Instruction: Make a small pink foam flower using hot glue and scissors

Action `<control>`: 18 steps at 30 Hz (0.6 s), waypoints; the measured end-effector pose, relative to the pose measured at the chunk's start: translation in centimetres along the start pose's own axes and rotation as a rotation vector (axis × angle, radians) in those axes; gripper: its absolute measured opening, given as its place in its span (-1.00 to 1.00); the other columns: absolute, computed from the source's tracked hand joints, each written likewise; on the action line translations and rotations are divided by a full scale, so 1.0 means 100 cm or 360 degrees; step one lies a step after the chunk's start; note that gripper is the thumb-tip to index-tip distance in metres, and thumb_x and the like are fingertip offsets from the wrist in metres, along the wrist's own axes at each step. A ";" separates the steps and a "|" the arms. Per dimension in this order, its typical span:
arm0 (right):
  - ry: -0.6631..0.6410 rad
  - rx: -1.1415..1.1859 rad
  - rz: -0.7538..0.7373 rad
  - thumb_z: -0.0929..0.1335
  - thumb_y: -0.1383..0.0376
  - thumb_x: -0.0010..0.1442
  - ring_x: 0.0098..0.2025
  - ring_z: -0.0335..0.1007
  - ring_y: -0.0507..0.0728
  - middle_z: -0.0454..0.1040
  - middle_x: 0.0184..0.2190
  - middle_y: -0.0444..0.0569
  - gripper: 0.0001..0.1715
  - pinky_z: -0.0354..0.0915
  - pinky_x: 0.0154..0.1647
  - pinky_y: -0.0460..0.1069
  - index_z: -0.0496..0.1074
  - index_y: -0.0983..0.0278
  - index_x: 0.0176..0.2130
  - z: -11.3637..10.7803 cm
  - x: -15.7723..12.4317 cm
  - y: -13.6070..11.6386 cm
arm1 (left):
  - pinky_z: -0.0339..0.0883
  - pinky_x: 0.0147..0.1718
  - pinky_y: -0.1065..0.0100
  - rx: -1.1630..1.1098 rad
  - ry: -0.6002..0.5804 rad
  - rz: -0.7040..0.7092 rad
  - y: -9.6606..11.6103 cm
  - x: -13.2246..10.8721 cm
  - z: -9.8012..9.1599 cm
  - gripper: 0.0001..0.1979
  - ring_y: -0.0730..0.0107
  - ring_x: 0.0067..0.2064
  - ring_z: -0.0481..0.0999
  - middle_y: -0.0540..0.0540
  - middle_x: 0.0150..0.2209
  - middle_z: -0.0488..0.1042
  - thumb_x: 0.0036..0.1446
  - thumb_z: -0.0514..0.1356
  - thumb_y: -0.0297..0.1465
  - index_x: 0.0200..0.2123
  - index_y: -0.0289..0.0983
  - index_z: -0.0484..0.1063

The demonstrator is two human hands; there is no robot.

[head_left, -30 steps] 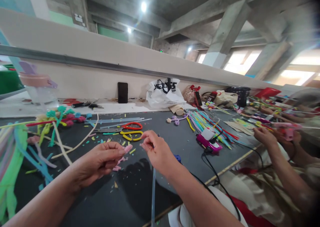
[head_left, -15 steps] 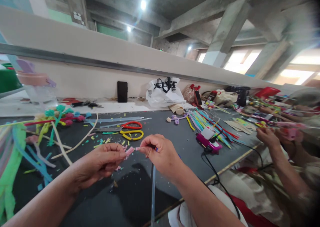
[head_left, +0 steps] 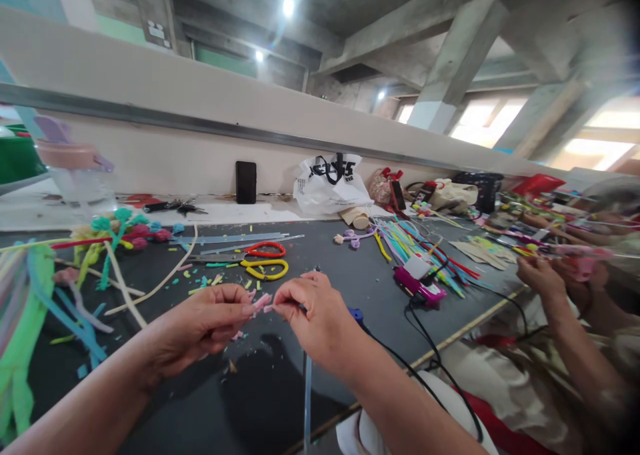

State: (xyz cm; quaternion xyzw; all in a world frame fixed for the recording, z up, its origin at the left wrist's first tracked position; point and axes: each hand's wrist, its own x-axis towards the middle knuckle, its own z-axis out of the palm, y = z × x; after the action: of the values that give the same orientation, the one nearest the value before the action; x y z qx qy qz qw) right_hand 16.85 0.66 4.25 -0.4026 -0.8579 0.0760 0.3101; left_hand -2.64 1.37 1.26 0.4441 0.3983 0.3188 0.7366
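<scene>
A: Held at centre, just above the dark table (head_left: 260, 401)?
B: Short pink fuzzy wire (head_left: 261, 303), pinched at its left end by thumb and forefinger of the left hand (head_left: 210, 325), at its right end by the fingertips of the right hand (head_left: 313, 315). Other fingers curled in, hands nearly touching.
A: Anything else in the right hand?
B: Pale blue strip (head_left: 307, 388), gripped in the same closed fingers, hanging down toward the near edge.
A: Beyond the hands?
B: Yellow scissors (head_left: 265, 268) just past the fingertips, red scissors (head_left: 264, 249) right behind them, amid coloured snippets. Farther back, against the wall, a black phone (head_left: 245, 182) standing upright and a white bag (head_left: 330, 185).
A: To the right?
B: Pink glue gun (head_left: 419, 287) with a black cord, beside a bundle of coloured wires (head_left: 420, 248); further right, a co-worker's hand (head_left: 543, 275), fingers too blurred to tell.
A: To the left?
B: Loose green and blue fuzzy wires (head_left: 30, 308) lying on the table.
</scene>
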 end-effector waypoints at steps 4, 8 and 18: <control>0.0036 -0.0031 -0.0035 0.34 0.44 0.12 -0.42 0.28 0.00 0.48 -0.50 -0.19 -0.85 0.05 -0.14 -0.04 0.36 0.25 -0.46 0.002 -0.003 -0.002 | -0.29 -0.70 0.52 0.0019 -0.0016 0.0034 -0.001 -0.002 0.001 -0.73 0.70 -0.67 -0.10 0.18 -0.69 0.12 -0.04 0.27 -0.25 -0.49 -0.28 0.27; -0.0010 -0.0081 -0.0105 0.28 0.41 0.20 -0.36 0.33 0.01 0.51 -0.41 -0.16 -0.88 -0.03 -0.02 0.02 0.34 0.24 -0.37 0.003 -0.008 -0.002 | -0.25 -0.70 0.54 0.0056 0.0044 0.0059 -0.002 -0.001 0.001 -0.72 0.70 -0.68 -0.05 0.17 -0.69 0.12 -0.10 0.31 -0.24 -0.47 -0.28 0.31; 0.0023 -0.0229 -0.0182 0.24 0.41 0.22 -0.34 0.38 0.02 0.51 -0.40 -0.13 -0.88 -0.10 0.01 0.05 0.33 0.27 -0.34 0.006 -0.010 -0.001 | -0.24 -0.69 0.52 0.0108 0.0050 0.0045 -0.003 0.000 0.001 -0.71 0.71 -0.69 -0.07 0.19 -0.70 0.10 -0.13 0.32 -0.23 -0.50 -0.29 0.31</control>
State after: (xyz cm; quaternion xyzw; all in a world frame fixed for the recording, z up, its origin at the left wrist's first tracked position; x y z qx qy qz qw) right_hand 16.96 -0.08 3.36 -0.3746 -0.8805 -0.0066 0.2904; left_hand -2.47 1.22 1.01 0.4694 0.4142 0.3222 0.7101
